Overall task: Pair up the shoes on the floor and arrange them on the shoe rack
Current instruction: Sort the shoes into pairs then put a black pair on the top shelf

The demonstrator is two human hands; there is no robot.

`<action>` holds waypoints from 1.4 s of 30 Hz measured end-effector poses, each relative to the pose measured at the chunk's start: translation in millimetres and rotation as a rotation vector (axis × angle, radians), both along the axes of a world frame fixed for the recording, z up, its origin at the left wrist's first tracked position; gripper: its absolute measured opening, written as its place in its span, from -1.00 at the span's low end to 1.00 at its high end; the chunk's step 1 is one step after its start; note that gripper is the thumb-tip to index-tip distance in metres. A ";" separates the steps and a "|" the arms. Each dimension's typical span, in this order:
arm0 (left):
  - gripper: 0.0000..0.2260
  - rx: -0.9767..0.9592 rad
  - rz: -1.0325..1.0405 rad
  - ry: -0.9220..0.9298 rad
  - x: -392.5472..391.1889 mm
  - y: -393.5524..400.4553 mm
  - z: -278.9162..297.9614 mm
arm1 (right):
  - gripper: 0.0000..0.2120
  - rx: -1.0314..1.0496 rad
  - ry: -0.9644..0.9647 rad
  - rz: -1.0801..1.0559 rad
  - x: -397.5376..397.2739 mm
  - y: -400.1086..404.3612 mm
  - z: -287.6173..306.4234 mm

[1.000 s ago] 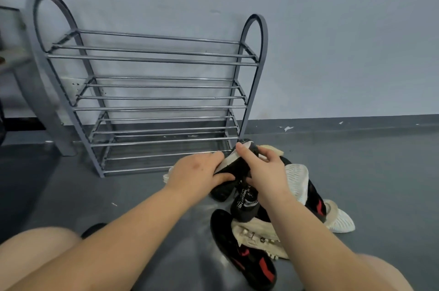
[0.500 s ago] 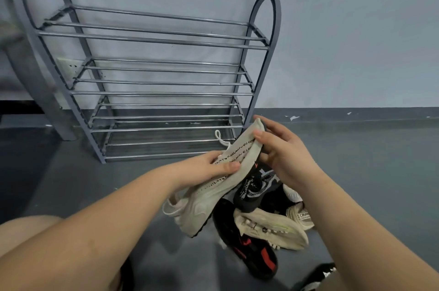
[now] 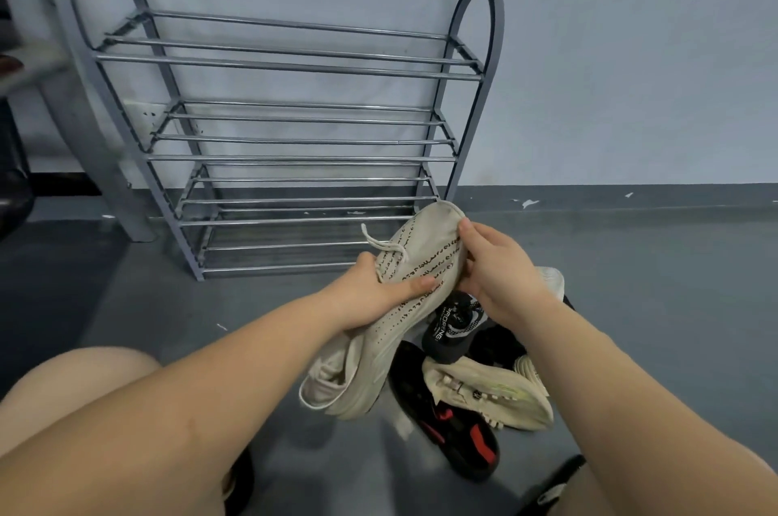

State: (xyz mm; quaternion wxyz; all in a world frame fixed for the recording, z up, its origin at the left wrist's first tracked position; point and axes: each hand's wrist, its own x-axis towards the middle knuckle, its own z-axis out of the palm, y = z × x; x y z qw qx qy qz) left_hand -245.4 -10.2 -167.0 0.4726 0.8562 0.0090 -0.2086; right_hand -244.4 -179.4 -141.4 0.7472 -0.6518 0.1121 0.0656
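The left hand (image 3: 370, 296) grips the cream knit shoe (image 3: 404, 296) at midfoot, thumb across the upper. The right hand (image 3: 501, 275) pinches its toe end. The shoe is held off the floor, long axis running 1 o'clock to 7 o'clock, toe toward the shoe rack (image 3: 294, 65) at 11 o'clock. The left hand is nearer the rack. The upper is cream with dark dotted rows; one lace hangs loose.

2 bare forearms without sleeves, no rings or watch visible; bare knees; dark footwear at bottom edge.
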 end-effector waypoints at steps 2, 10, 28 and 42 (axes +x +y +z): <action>-0.10 -0.007 -0.025 -0.017 -7.5 4.0 2.8 | -0.70 -0.015 0.015 -0.024 -1.1 -0.8 1.5; -0.04 -0.097 0.005 0.138 -45.9 39.9 9.6 | -0.67 0.139 0.031 -0.050 -10.4 0.8 12.9; -0.68 -0.208 0.013 0.398 14.3 94.1 48.6 | -0.63 0.252 0.151 0.202 -6.5 77.5 -1.7; -0.66 -0.513 0.362 0.488 40.8 194.9 -65.2 | -0.66 0.005 0.271 0.452 32.9 199.3 -93.6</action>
